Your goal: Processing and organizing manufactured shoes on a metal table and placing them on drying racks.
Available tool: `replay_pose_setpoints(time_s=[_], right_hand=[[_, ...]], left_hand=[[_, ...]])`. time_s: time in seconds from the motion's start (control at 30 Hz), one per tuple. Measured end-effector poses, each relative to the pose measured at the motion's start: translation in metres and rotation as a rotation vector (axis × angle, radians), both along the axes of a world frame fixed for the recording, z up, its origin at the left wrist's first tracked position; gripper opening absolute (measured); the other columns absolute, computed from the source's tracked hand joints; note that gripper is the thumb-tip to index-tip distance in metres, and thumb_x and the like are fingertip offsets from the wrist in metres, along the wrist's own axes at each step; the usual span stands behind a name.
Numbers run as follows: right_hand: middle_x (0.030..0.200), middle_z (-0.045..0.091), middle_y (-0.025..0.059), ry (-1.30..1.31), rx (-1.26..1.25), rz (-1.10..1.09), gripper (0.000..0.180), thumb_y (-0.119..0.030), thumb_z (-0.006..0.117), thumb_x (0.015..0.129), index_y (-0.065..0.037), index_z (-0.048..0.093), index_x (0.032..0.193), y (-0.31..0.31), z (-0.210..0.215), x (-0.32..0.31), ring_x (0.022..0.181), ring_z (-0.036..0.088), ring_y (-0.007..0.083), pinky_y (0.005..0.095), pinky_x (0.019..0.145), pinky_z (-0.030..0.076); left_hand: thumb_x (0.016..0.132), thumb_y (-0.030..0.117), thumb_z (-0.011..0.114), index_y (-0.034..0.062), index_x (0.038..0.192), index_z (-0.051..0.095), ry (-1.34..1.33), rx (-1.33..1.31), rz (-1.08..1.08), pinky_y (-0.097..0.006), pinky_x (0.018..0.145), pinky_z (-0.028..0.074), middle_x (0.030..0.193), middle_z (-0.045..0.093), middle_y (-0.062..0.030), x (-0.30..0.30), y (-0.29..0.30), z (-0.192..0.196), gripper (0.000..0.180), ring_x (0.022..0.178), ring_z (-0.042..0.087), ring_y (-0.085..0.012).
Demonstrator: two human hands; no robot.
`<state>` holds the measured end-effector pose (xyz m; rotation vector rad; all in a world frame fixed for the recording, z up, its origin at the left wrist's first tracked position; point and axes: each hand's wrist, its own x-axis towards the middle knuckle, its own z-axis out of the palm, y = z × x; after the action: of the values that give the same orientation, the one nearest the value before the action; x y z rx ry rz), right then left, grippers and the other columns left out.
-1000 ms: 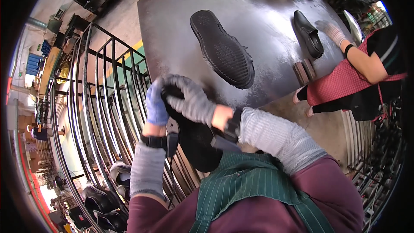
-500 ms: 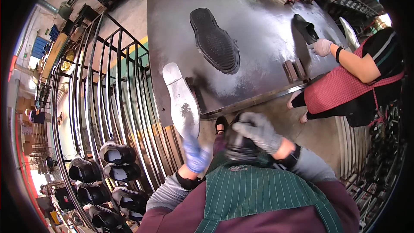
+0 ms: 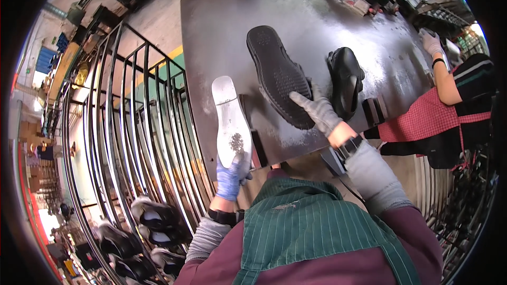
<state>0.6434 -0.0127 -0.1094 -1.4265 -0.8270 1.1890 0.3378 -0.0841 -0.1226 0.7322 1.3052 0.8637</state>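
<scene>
Left hand point(image 3: 231, 175), in a blue glove, is gripping the heel end of a grey shoe form point(image 3: 231, 121) and holding it over the near edge of the metal table point(image 3: 222, 31). Right hand point(image 3: 317, 110), in a grey glove, is lying with fingers spread and unclenched on a black sole point(image 3: 279, 74) lying tread-up mid-table. A black shoe point(image 3: 346, 80) is sitting just beside it. A second person's gloved hand point(image 3: 432, 44) is working at the right edge.

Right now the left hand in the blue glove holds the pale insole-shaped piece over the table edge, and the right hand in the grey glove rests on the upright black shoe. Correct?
Not quite. In the head view the right hand rests on the black sole, lying tread up, not on the black shoe beside it. The left hand does hold the pale insole-shaped piece over the table edge.
</scene>
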Motion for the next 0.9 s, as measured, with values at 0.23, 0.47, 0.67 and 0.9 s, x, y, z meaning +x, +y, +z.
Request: replay_pose_setpoints(time_s=[0.23,0.47,0.67,0.9], right_hand=[[0.134,0.049,0.0093,0.373,-0.004,0.119,0.069,-0.018,0.07,0.085,-0.005,0.033,0.143,-0.015,0.018,-0.006,0.121,0.047,0.0203,0.0349,0.103,0.038],[0.138,0.047,0.0109,0.242,-0.085,0.132,0.078,-0.022,0.075,0.08,-0.002,0.033,0.143,-0.077,0.012,0.023,0.127,0.043,0.0183,0.0337,0.109,0.031],[0.127,0.057,0.0123,0.0,-0.315,0.034,0.08,-0.032,0.078,0.076,-0.001,0.039,0.139,-0.094,0.004,0.013,0.118,0.052,0.0187,0.0327,0.102,0.04],[0.104,0.067,0.0134,-0.155,-0.455,-0.053,0.053,-0.041,0.07,0.082,-0.002,0.062,0.117,-0.1,0.002,0.022,0.099,0.061,0.0181,0.0333,0.089,0.047]], left_hand=[[0.071,0.039,0.079,0.0067,0.125,0.045,0.105,0.007,-0.472,-0.023,0.032,0.041,0.079,0.062,-0.0068,-0.036,0.17,0.023,0.072,0.044,0.056,-0.0142],[0.076,0.036,0.073,0.0026,0.131,0.048,0.165,0.284,-0.883,-0.027,0.044,0.049,0.094,0.066,-0.0093,0.064,0.331,0.01,0.069,0.06,0.061,-0.0132],[0.082,0.04,0.069,-0.0002,0.133,0.045,0.297,0.413,-0.949,-0.027,0.055,0.052,0.096,0.066,-0.0131,0.239,0.388,0.002,0.069,0.074,0.066,-0.0185],[0.09,0.041,0.055,-0.0011,0.122,0.058,-0.15,0.435,-1.318,-0.032,0.1,0.039,0.11,0.065,-0.0114,0.131,0.304,0.018,0.053,0.105,0.058,-0.0213]])
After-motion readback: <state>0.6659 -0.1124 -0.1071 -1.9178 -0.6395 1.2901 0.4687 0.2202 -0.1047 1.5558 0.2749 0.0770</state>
